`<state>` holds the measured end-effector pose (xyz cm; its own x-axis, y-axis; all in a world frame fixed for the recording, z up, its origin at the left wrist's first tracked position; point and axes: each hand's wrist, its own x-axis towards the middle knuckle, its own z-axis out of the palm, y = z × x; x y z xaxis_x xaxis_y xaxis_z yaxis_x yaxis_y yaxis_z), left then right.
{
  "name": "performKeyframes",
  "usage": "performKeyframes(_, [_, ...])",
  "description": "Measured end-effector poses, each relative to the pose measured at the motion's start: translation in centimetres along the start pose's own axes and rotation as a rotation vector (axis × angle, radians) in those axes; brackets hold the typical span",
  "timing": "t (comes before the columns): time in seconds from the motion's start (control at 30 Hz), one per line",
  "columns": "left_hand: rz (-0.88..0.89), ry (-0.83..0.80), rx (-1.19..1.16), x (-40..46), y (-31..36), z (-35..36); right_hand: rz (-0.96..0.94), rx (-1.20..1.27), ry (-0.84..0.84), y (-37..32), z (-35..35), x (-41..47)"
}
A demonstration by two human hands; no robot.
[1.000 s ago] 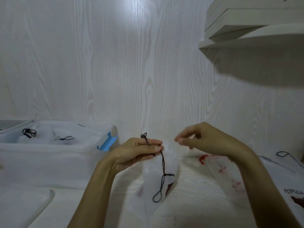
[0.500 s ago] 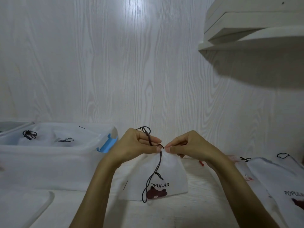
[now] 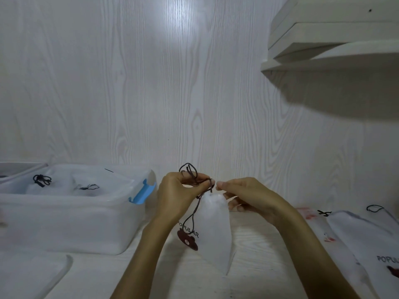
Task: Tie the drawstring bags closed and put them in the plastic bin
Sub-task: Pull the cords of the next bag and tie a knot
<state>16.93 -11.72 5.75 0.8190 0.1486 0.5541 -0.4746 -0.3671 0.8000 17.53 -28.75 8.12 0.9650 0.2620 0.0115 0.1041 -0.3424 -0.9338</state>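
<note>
A white drawstring bag printed POPULAR with a brown bear hangs from its gathered top above the table. My left hand pinches the dark brown drawstring at the bag's neck; a loop sticks up above the fingers and a strand hangs down the bag's left side. My right hand is right beside it, thumb and forefinger pressed together at the neck; whether they pinch cord or cloth is unclear. The translucent plastic bin with a blue latch stands at the left, with tied bags inside.
More white bags lie flat on the table at the right, one with a black cord loop. A white lid lies at the lower left. A white shelf juts from the wall at the upper right. A wood-grain wall stands close behind.
The hanging bag has turned from edge-on, to face-on, to angled. My right hand came in from the right to meet the left at the bag's neck.
</note>
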Motion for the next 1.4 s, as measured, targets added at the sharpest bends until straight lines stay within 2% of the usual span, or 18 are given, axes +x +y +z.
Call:
performKeyframes(0.1, [0.028, -0.024, -0.029, 0.0, 0.1, -0.3, 0.022, 0.151, -0.119, 0.6, 0.6, 0.4])
performKeyframes(0.3, [-0.016, -0.126, -0.088, 0.1, -0.1, -1.1, 0.049, 0.345, -0.078, 1.3, 0.5, 0.9])
performKeyframes(0.43, [-0.006, -0.191, -0.149, 0.1, 0.2, -1.5, 0.073, 0.703, -0.349, 1.7, 0.1, 1.1])
performKeyframes(0.5, [0.004, -0.224, -0.141, 0.0, 0.4, -1.4, 0.124, 0.785, -0.392, 1.8, 0.4, 1.1])
performKeyframes(0.57, [-0.001, -0.267, -0.104, -0.1, 0.4, -1.4, 0.148, 0.653, -0.311, 1.7, 0.5, 1.4])
performKeyframes(0.63, [0.001, -0.304, -0.047, -0.2, 0.2, -1.5, 0.092, 0.234, -0.150, 1.7, 0.4, 1.4])
performKeyframes(0.67, [-0.001, -0.319, -0.037, -0.2, 0.1, -1.6, 0.062, 0.110, -0.045, 1.7, 0.1, 1.5])
performKeyframes(0.7, [-0.006, -0.334, -0.036, -0.1, 0.0, -1.7, 0.041, 0.113, 0.035, 1.8, -0.5, 1.5])
performKeyframes(0.77, [-0.019, -0.359, -0.035, 0.0, -0.1, -1.8, 0.008, 0.321, 0.042, 1.8, -1.5, 1.4])
performKeyframes(0.93, [-0.032, -0.362, -0.084, 0.0, 0.1, -1.4, -0.069, 0.938, -0.171, 1.1, -0.7, 0.8])
performKeyframes(1.0, [-0.043, -0.305, -0.148, 0.0, 0.2, -1.2, -0.110, 1.172, -0.187, 0.5, 0.2, 0.7])
performKeyframes(1.07, [-0.073, -0.188, -0.206, 0.3, 0.1, -1.0, -0.149, 1.286, -0.111, 0.3, 0.9, 0.9])
performKeyframes(1.13, [-0.120, -0.076, -0.225, 0.6, -0.2, -0.7, -0.138, 1.270, -0.023, 0.4, 1.3, 1.1])
performKeyframes(1.2, [-0.157, -0.013, -0.141, 0.9, -0.4, -0.5, -0.143, 1.168, 0.033, 0.5, 1.6, 1.3])
performKeyframes(1.27, [-0.192, -0.001, -0.110, 1.0, -0.2, -0.5, -0.163, 1.005, 0.085, 0.6, 1.8, 1.4])
performKeyframes(1.4, [-0.329, 0.002, -0.271, 1.2, -0.5, -0.6, -0.181, 0.694, 0.147, 0.6, 2.0, 1.3])
